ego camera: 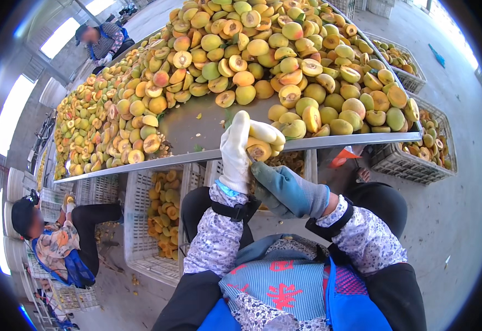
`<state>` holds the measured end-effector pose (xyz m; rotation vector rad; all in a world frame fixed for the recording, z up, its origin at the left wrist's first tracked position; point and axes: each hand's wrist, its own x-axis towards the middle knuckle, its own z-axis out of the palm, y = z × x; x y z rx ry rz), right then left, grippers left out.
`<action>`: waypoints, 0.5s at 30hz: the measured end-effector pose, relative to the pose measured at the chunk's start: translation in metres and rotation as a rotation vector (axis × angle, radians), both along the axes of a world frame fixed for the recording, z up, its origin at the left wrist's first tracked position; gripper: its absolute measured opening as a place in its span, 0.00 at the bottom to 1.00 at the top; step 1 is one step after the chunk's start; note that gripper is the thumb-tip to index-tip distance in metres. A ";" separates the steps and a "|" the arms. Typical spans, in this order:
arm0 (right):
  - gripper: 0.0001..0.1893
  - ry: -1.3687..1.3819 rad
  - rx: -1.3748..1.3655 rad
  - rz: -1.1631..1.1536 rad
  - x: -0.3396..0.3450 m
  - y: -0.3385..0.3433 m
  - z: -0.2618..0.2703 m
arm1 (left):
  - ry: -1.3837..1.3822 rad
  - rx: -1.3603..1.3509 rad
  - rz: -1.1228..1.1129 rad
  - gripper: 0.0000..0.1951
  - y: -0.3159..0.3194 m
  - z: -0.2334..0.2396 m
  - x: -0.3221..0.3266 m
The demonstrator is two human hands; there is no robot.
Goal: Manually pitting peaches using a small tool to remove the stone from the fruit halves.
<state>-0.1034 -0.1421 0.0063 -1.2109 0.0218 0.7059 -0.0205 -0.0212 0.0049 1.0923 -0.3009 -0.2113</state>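
Observation:
My left hand (241, 149), in a white glove, grips a yellow peach half (259, 149) with its cut face and brown pit cavity turned towards me. Close against it, my right hand (284, 188) in a blue-grey coated glove is closed around a thin tool (250, 157). The tip of that tool meets the fruit's cut side; the gloved fingers hide the rest of it. Both hands are above the near metal rim of a sorting table (195, 156), on which whole and halved yellow peaches (245, 78) lie in a large heap.
Below the table's edge stands a white plastic crate (135, 231) of peach halves. Further crates of fruit (414, 163) are on the floor at the right. One co-worker (59, 244) sits at the left, another (104, 41) at the far left. An orange-red object (343, 157) lies under the table.

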 end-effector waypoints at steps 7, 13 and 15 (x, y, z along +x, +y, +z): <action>0.32 0.248 0.371 0.120 0.008 -0.008 -0.010 | 0.067 -0.161 -0.041 0.27 -0.003 -0.008 0.004; 0.32 -0.037 -0.057 0.017 0.003 -0.008 -0.003 | 0.357 -0.486 -0.035 0.18 -0.001 -0.016 0.012; 0.31 -0.075 -0.217 0.059 0.000 -0.010 -0.004 | 0.386 -0.702 -0.100 0.16 0.013 -0.025 0.027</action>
